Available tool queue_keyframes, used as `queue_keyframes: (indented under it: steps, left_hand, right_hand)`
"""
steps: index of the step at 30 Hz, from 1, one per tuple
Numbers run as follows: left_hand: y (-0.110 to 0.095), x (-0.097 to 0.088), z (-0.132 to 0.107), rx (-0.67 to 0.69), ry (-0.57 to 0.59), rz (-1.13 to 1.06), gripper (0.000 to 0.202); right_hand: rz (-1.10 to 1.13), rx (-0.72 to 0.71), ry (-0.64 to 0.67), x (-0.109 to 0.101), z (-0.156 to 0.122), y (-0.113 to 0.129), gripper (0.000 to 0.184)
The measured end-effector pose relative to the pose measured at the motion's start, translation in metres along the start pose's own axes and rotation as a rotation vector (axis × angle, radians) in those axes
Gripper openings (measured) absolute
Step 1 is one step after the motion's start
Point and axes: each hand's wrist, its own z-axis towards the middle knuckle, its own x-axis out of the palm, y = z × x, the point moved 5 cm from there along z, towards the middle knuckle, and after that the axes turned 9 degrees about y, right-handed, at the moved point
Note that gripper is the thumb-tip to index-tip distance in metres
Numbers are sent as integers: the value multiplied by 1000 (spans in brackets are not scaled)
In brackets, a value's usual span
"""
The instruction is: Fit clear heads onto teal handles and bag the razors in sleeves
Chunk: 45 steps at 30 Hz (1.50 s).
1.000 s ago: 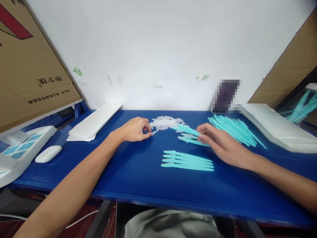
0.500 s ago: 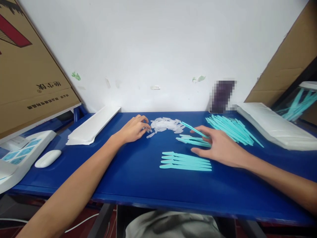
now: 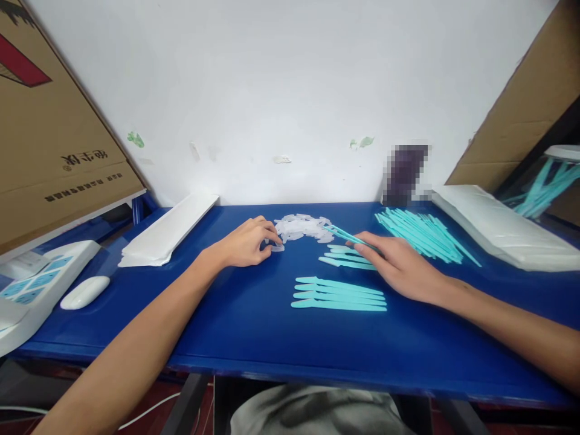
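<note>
My left hand (image 3: 247,243) rests on the blue table (image 3: 254,320), its fingers curled round a small clear plastic cap (image 3: 277,247) at the edge of a heap of clear caps (image 3: 301,226). My right hand (image 3: 399,269) pinches a thin teal razor stick (image 3: 342,233) that points up-left toward the heap. Under that hand lie a few loose teal sticks (image 3: 344,258). A neat row of teal sticks (image 3: 339,295) lies nearer to me. A big pile of teal sticks (image 3: 423,234) sits behind the right hand.
White flat packs lie at the back left (image 3: 170,229) and back right (image 3: 498,232). A white mouse (image 3: 85,292) and a white device (image 3: 31,284) sit at the left. Cardboard boxes stand on both sides (image 3: 54,133). A bin of teal sticks (image 3: 550,184) is at far right.
My left hand drew back from the heap with a clear cap in its fingers. My right hand closed on one teal stick and lifted its tip toward the heap.
</note>
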Motion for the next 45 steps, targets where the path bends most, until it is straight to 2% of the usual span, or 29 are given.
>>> queue_keyframes:
  steps: [8,11,18,21,24,28,32,35,40,45]
  left_hand:
    - [-19,1,0,51,33,-34,29]
    - [-18,3,1,61,41,-61,30]
    - [-12,-2,-1,29,-20,-77,33]
    - [-7,-7,-4,-24,-40,-12,34]
    - [-2,-8,-6,-67,5,34,29]
    - [-2,-6,-4,-53,44,-27,25]
    - [-9,-1,-3,-15,88,-134,35]
    - [-19,2,-4,30,102,-114,45]
    - [-31,-2,-3,84,49,-93,39]
    - [-22,-9,-2,45,-79,-179,35]
  right_hand:
    - [-129,40,-48,-1,-1,-2,42]
    - [-106,72,-49,-2,-2,-2,42]
    - [6,121,-20,-3,-4,-2,40]
    - [-9,111,-18,-3,-3,-1,39]
    - [-43,87,-9,-1,-3,-1,38]
    - [-103,63,-15,0,-2,-3,37]
    - [-102,1,-81,-2,-2,-2,34]
    - [-57,-13,-74,-4,-2,-1,35]
    - [43,-23,-12,-8,-3,4,39]
    - [32,-61,-10,-7,-6,7,41]
